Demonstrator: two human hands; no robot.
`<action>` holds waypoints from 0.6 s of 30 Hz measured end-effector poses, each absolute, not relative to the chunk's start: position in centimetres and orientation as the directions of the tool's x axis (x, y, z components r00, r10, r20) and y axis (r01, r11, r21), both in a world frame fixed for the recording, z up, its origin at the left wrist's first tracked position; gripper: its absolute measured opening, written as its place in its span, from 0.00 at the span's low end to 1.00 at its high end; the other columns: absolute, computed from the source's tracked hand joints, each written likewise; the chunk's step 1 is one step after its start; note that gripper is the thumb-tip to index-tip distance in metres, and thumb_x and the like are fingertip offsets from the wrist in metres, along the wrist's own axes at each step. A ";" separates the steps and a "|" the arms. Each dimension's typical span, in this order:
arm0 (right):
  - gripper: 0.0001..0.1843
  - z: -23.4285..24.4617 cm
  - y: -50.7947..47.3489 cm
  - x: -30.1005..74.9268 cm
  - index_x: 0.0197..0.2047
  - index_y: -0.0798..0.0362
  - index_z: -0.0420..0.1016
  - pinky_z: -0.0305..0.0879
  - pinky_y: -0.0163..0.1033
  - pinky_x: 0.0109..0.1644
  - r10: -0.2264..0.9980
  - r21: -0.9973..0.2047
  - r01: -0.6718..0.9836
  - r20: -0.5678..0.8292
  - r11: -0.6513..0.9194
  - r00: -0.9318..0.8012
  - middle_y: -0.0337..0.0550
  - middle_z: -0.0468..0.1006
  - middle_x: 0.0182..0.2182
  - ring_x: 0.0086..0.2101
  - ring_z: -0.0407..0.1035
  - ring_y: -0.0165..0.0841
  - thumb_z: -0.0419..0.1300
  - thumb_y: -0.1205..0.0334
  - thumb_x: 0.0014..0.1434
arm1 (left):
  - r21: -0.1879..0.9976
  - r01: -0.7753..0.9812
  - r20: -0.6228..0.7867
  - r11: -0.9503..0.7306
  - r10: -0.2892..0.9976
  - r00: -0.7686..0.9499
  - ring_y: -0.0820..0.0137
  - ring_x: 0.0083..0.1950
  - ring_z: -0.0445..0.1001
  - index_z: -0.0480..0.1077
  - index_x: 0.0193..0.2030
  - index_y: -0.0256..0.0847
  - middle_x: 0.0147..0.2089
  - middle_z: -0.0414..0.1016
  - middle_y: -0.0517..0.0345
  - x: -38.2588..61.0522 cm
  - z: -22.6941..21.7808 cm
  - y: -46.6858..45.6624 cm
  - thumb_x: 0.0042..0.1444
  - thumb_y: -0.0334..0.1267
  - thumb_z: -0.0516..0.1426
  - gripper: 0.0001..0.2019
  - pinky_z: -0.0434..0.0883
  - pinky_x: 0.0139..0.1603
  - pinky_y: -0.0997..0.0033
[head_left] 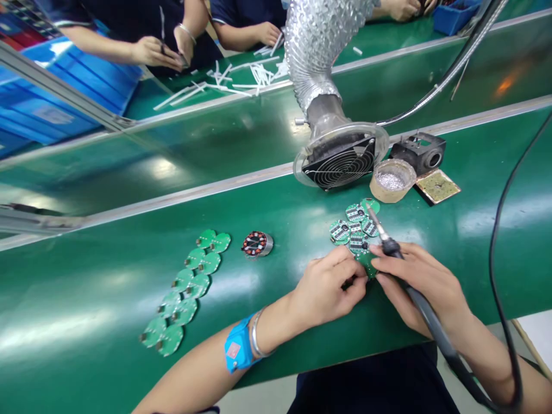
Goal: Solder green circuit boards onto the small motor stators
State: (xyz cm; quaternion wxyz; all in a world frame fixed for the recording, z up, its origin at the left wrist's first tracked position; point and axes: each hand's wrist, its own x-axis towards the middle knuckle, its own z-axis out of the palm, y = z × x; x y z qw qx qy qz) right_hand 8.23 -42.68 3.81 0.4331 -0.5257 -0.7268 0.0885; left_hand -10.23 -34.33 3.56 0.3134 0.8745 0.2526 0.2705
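Toward twelve o'clock, clustered round green circuit boards [356,241] and a black wire-grilled fan [345,167] crowd the way. Just nearer, the left hand's [330,284] fingers pinch one flat green board [366,264]; the right hand [425,282] grips a black-handled soldering iron [431,325]. Bare green benchtop [470,259] opens at three, its edge at six.

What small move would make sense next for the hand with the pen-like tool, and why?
Perhaps tilting the soldering iron toward the green board: the right hand grips the iron with its tip pointing away, while the left hand holds the board close by.
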 end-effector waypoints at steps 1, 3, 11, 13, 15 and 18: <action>0.20 3.4 -42.1 8.1 0.52 0.51 0.71 0.73 0.45 0.50 0.847 -0.597 0.669 0.523 0.442 -0.093 0.45 0.80 0.45 0.44 0.74 0.36 0.58 0.77 0.58 | 0.691 0.234 0.331 -0.684 0.587 0.739 0.76 0.30 0.71 0.72 0.37 0.37 0.33 0.71 0.57 -10.6 3.6 -34.0 0.55 0.29 0.57 0.04 0.69 0.29 0.80; 0.20 3.0 -41.6 7.9 0.52 0.51 0.70 0.72 0.46 0.49 0.858 -0.615 0.650 0.500 0.446 -0.117 0.46 0.80 0.45 0.44 0.73 0.36 0.57 0.77 0.59 | 0.639 0.171 0.378 -0.750 0.500 0.779 0.75 0.33 0.73 0.72 0.42 0.38 0.36 0.72 0.56 -11.6 3.3 -33.4 0.57 0.28 0.55 0.08 0.70 0.32 0.79; 0.21 2.9 -41.6 8.1 0.53 0.52 0.69 0.72 0.42 0.46 0.867 -0.619 0.662 0.489 0.422 -0.095 0.45 0.79 0.44 0.41 0.71 0.35 0.58 0.76 0.58 | 0.512 0.073 0.499 -0.856 0.365 0.786 0.77 0.26 0.65 0.78 0.38 0.43 0.29 0.68 0.61 -11.6 1.5 -34.0 0.61 0.38 0.59 0.06 0.63 0.26 0.77; 0.20 2.8 -41.6 8.2 0.53 0.52 0.70 0.72 0.41 0.46 0.879 -0.635 0.660 0.471 0.400 -0.080 0.45 0.79 0.43 0.42 0.71 0.35 0.58 0.75 0.58 | 0.735 0.092 0.382 -0.672 0.522 0.763 0.78 0.26 0.64 0.79 0.36 0.40 0.30 0.67 0.61 -10.6 2.2 -34.1 0.59 0.39 0.61 0.06 0.63 0.27 0.78; 0.19 2.8 -41.6 8.3 0.52 0.51 0.70 0.71 0.40 0.47 0.898 -0.666 0.650 0.435 0.367 -0.063 0.45 0.78 0.42 0.43 0.71 0.35 0.58 0.74 0.58 | 0.911 0.156 0.151 -0.383 0.659 0.737 0.79 0.26 0.62 0.78 0.33 0.37 0.28 0.64 0.62 -9.7 3.1 -33.7 0.56 0.38 0.63 0.06 0.63 0.26 0.79; 0.20 3.2 -41.4 8.6 0.53 0.50 0.69 0.70 0.40 0.49 0.930 -0.723 0.614 0.364 0.316 -0.050 0.44 0.76 0.43 0.45 0.71 0.35 0.58 0.73 0.58 | 0.964 0.265 -0.173 -0.036 0.673 0.719 0.80 0.25 0.59 0.76 0.29 0.35 0.27 0.62 0.63 -8.7 4.1 -32.9 0.51 0.39 0.65 0.08 0.59 0.24 0.79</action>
